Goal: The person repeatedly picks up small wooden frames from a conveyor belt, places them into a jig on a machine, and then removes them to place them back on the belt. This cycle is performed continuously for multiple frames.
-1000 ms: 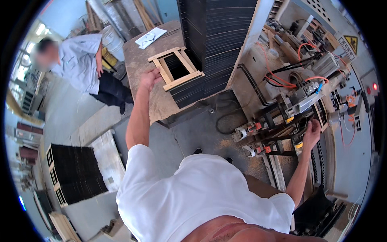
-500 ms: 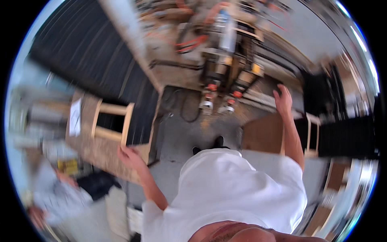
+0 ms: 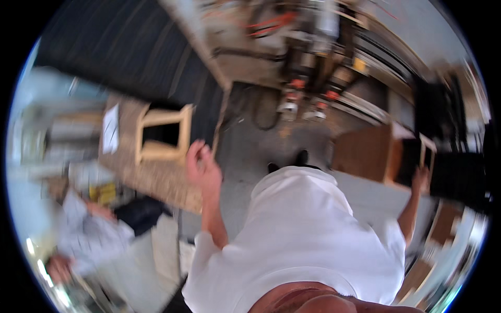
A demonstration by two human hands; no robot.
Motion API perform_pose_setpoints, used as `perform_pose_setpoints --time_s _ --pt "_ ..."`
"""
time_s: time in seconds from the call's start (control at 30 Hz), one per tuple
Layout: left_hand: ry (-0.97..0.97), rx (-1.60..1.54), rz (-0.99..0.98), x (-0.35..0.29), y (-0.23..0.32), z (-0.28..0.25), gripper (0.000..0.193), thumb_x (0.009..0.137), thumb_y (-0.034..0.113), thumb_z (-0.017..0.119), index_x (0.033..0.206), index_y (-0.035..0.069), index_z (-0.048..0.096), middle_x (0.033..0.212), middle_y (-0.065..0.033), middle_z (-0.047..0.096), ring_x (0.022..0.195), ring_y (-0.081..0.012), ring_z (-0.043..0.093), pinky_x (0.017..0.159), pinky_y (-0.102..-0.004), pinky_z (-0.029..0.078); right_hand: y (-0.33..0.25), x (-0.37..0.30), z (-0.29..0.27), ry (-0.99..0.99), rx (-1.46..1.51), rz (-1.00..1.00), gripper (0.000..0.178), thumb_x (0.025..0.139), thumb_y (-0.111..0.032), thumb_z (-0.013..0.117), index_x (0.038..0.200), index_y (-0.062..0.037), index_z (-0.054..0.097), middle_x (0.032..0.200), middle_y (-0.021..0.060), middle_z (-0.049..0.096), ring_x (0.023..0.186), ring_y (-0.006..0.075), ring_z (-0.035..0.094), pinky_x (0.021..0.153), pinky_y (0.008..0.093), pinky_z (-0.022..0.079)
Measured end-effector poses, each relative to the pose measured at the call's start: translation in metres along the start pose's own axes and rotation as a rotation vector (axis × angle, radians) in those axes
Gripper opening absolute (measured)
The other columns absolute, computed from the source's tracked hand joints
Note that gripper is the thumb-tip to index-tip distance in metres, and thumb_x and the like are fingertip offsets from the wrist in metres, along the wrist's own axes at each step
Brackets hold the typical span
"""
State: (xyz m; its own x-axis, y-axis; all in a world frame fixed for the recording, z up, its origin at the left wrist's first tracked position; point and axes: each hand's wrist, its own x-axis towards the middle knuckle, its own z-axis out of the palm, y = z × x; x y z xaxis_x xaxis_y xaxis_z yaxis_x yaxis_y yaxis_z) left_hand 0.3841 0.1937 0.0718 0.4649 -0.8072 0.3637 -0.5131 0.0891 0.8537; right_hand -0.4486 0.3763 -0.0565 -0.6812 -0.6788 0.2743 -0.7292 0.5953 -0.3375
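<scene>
A pale rectangular wooden frame (image 3: 184, 130) lies on the chipboard top (image 3: 175, 180) of the bench at my left. Just to the right of it hangs my left hand (image 3: 204, 167), empty, its fingers loosely bent and apart. Far to the right, my right hand (image 3: 420, 178) reaches the near end of a second small wooden frame (image 3: 429, 151), which rests over black material. That hand overlaps the frame, but blur and its small size hide how the fingers lie. Beside the frame is a brown wooden box or panel (image 3: 360, 152).
A ribbed black sheet (image 3: 130, 47) covers the bench's far part. Machinery with red and silver parts (image 3: 308, 101) stands ahead over the grey floor (image 3: 245, 151). Another person (image 3: 94, 229) in a light shirt is at the lower left. Black material (image 3: 456, 175) extends at far right.
My left hand has come away from the left frame and risen beside it. My right hand has swung down and rightward to the right-hand frame. The whole view has shifted.
</scene>
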Motion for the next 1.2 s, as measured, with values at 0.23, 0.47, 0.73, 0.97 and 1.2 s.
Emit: perform_pose_setpoints --time_s 0.23,0.47,0.73,0.97,1.2 --pt "-0.209 0.8 0.215 0.064 -0.048 -0.033 0.055 0.078 0.028 0.071 0.12 -0.003 0.055 0.117 -0.023 0.058 0.111 -0.0373 0.054 0.105 -0.0479 0.033 -0.119 0.002 -0.049 0.143 -0.224 0.089 0.035 0.093 -0.028 0.058 0.12 -0.0049 0.058 0.115 0.0146 0.064 0.107 0.0293 0.061 0.089 0.0376 0.047" --pt "-0.466 0.715 0.19 0.088 -0.061 -0.054 0.052 0.078 0.027 0.071 0.119 -0.002 0.056 0.097 -0.0228 0.065 0.096 -0.036 0.061 0.102 -0.0447 0.036 -0.248 0.057 -0.063 0.203 0.313 -0.161 0.031 0.091 -0.019 0.064 0.115 0.0008 0.061 0.108 0.0119 0.066 0.101 0.0185 0.062 0.088 0.0293 0.046" --pt "-0.452 0.738 0.105 0.095 -0.061 -0.053 0.053 0.076 0.023 0.073 0.12 0.001 0.055 0.096 -0.0235 0.065 0.094 -0.0374 0.061 0.1 -0.0442 0.037 -0.367 0.049 -0.047 0.034 0.486 -0.326 0.028 0.091 -0.015 0.064 0.117 -0.006 0.062 0.109 0.0058 0.066 0.101 0.0109 0.059 0.089 0.0241 0.044" --pt "-0.307 0.738 0.364 0.082 -0.02 -0.025 0.069 0.076 0.036 0.072 0.129 0.001 0.046 0.122 -0.0235 0.053 0.116 -0.0421 0.045 0.102 -0.0559 0.029 -0.431 0.052 -0.05 0.018 0.571 -0.381 0.024 0.087 -0.007 0.067 0.111 -0.0076 0.066 0.09 0.0 0.064 0.084 0.0066 0.056 0.079 0.022 0.046" --pt "-0.755 -0.389 -0.211 0.002 0.06 0.151 0.021 0.091 0.007 0.06 0.111 0.001 0.061 0.105 -0.007 0.066 0.094 -0.0109 0.062 0.081 -0.0236 0.05 -0.427 0.11 -0.042 -0.004 0.885 -0.322 0.023 0.087 -0.003 0.066 0.11 -0.0041 0.064 0.094 0.0001 0.064 0.089 0.0063 0.057 0.081 0.0208 0.044"
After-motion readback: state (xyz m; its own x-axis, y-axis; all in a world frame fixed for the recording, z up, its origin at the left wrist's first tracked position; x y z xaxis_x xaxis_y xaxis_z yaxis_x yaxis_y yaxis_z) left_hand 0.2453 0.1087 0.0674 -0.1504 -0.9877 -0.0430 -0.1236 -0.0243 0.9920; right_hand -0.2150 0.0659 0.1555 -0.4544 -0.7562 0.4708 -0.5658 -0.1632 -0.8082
